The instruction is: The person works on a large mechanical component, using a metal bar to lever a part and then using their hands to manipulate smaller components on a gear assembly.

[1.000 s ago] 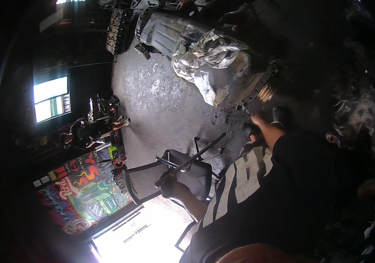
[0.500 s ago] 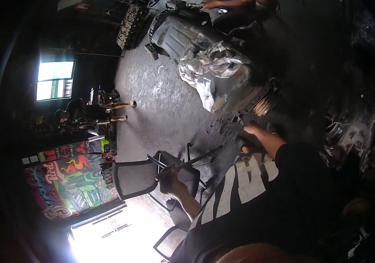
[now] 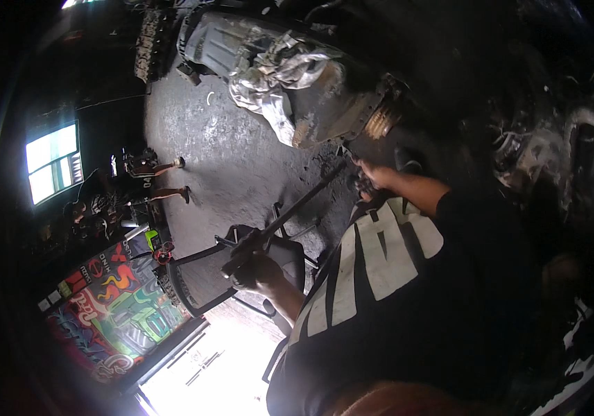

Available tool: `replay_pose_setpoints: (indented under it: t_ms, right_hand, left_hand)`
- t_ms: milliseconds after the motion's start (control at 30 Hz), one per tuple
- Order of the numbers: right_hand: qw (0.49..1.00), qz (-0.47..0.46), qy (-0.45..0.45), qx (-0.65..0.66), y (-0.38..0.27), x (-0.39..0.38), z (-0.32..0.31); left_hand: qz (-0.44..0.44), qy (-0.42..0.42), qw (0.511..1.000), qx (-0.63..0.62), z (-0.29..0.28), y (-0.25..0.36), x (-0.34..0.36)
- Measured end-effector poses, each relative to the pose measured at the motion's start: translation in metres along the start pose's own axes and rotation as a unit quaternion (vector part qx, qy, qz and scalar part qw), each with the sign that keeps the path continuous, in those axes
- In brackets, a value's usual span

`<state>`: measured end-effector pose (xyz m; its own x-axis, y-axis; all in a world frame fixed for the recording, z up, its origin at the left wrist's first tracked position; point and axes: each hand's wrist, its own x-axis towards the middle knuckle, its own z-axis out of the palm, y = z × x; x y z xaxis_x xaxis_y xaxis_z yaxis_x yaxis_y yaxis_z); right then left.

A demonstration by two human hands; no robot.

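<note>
My left hand (image 3: 252,268), dark with grime, is closed around one end of a long dark metal bar (image 3: 305,200). The bar slants up and to the right, its far end close to my right hand. My right hand (image 3: 372,177) has its fingers curled beside the lower end of a large grimy metal housing (image 3: 324,114). What those fingers hold, if anything, is too dark to make out. A small dark part (image 3: 345,150) juts from the housing just above them. A crumpled whitish cloth (image 3: 276,87) drapes over the housing, near a ribbed brassy end piece (image 3: 383,119).
A mesh office chair (image 3: 203,281) stands behind my left hand. At the left, another person (image 3: 113,197) sits near a bright window (image 3: 54,161). A painted board (image 3: 120,298) and a glaring doorway (image 3: 207,371) lie below. Dark machinery (image 3: 543,152) fills the right side.
The view has tilted, shifting the room left and up. My left hand has swung the bar's far end closer to my right hand, which stays beside the housing.
</note>
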<state>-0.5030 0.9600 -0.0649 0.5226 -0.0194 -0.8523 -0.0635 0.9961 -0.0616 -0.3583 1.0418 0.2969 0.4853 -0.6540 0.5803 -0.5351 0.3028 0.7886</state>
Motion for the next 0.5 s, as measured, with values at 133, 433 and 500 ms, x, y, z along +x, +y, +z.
replay_pose_setpoints:
  t_ms: [133, 433, 500]
  right_hand:
    - [0.958, -0.125, -0.051, 0.251, -0.006, -0.034, 0.022]
    - [0.917, -0.203, -0.030, 0.342, -0.001, -0.038, -0.005]
    - [0.915, -0.201, -0.057, 0.346, -0.001, -0.041, -0.010]
  left_hand:
    - [0.045, -0.134, 0.934, 0.328, -0.018, 0.011, 0.001]
    - [-0.142, -0.094, 0.968, 0.182, 0.005, 0.010, -0.010]
    - [-0.150, -0.081, 0.976, 0.139, 0.004, 0.002, -0.013]
